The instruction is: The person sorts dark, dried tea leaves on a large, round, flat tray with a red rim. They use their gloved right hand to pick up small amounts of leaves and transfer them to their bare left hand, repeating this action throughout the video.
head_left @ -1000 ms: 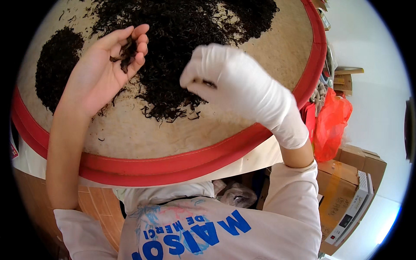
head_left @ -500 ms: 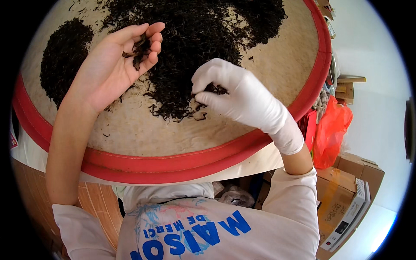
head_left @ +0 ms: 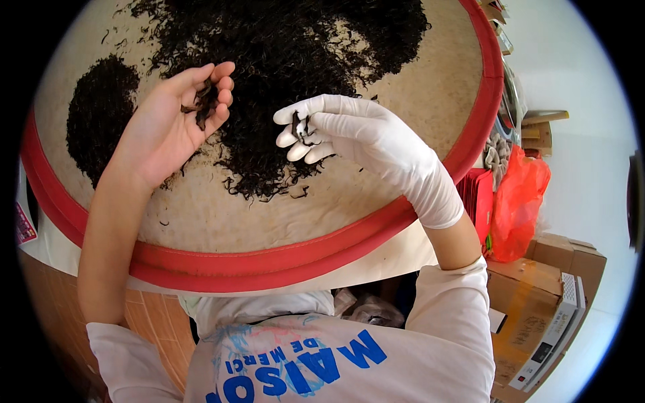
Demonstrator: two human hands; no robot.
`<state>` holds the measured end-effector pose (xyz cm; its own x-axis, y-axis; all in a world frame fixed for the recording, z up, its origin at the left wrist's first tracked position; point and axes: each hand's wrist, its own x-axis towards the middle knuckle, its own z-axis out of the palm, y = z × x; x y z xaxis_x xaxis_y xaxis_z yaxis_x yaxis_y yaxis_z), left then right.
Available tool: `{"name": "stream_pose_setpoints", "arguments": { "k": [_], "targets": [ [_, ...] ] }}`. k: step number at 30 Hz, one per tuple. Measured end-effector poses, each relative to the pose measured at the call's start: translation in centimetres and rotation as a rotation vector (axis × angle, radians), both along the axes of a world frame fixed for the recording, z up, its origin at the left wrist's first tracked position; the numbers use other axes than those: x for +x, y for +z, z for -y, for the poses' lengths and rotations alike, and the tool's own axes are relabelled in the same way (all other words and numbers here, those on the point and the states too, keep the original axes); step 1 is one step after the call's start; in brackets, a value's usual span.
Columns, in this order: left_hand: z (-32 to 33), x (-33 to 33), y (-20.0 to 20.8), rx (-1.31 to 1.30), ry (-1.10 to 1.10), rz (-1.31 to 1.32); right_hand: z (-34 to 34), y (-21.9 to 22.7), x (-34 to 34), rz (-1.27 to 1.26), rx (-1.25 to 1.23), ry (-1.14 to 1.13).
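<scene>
My bare left hand (head_left: 178, 121) is cupped palm up, fingers curled round a few dark, dried tea leaves (head_left: 203, 106). My right hand (head_left: 342, 131) wears a white glove and is turned palm up over the near part of the pile. Thin dark twists of tea leaf (head_left: 300, 129) lie on its bent fingers, close to the thumb. Below both hands spreads a large heap of dark twisted tea leaves (head_left: 262, 87). It lies on a round, pale tray (head_left: 215, 225) with a red cloth rim. A smaller heap of tea (head_left: 101, 114) sits left of my left hand.
The tray rests on a white-topped table (head_left: 396, 252), its red rim close to my body. Off to the right are a red plastic bag (head_left: 517, 201), a grey cloth (head_left: 497, 151), cardboard boxes (head_left: 527, 302) and a white appliance (head_left: 554, 336). Wooden flooring (head_left: 144, 312) shows at lower left.
My right hand has rolled from fingers down at the pile to palm up, showing leaf bits on its fingers. My left hand, still cupped round leaves, has shifted slightly down and left.
</scene>
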<state>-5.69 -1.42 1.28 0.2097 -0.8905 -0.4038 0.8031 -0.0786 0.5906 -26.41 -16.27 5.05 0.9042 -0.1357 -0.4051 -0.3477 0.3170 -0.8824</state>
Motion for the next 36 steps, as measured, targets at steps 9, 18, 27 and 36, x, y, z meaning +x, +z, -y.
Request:
{"name": "stream_pose_setpoints", "arguments": {
  "k": [9, 18, 27, 36],
  "targets": [
    [0.4, -1.4, 0.3, 0.038, -0.061, -0.012, -0.6, 1.6, 0.4, -0.040, -0.176, -0.083],
    [0.8, -4.5, 0.5, 0.058, -0.090, -0.116, -2.5, 0.6, 2.6, 0.201, -0.553, -0.089],
    [-0.1, 1.3, 1.8, -0.202, 0.147, -0.370, 6.1, 2.0, 2.5, 0.132, -1.311, -0.075],
    [-1.9, 6.3, 2.0, -0.439, 0.219, -0.423, 3.0, -3.5, 8.3, 0.115, -1.621, 0.304]
  ]
}}
